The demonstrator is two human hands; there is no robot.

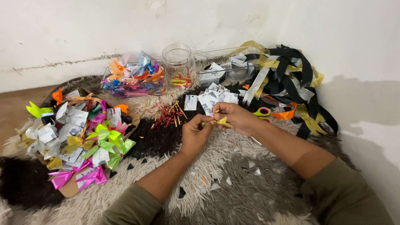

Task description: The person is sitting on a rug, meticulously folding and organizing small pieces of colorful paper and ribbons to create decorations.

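White plaster wall backs a floor covered by a shaggy rug (233, 183) in grey, cream and black. At the right rear lies a heap of black, gold and silver ribbon (287, 79). At the left, a cardboard tray (68, 189) carries finished bows in pink, green, yellow and silver with white tags. Behind it stands a clear plastic box (133, 79) filled with coloured bows, beside a glass jar (178, 62) holding red-and-gold twist ties. A scatter of white paper tags (212, 98) lies just beyond the hands, and loose twist ties (168, 114) lie nearby on the rug. Both hands meet above the rug centre. The left hand (195, 133) and right hand (233, 116) have their fingers pinched closed on a small gold ribbon bow (223, 122), held between them, clear of the rug.
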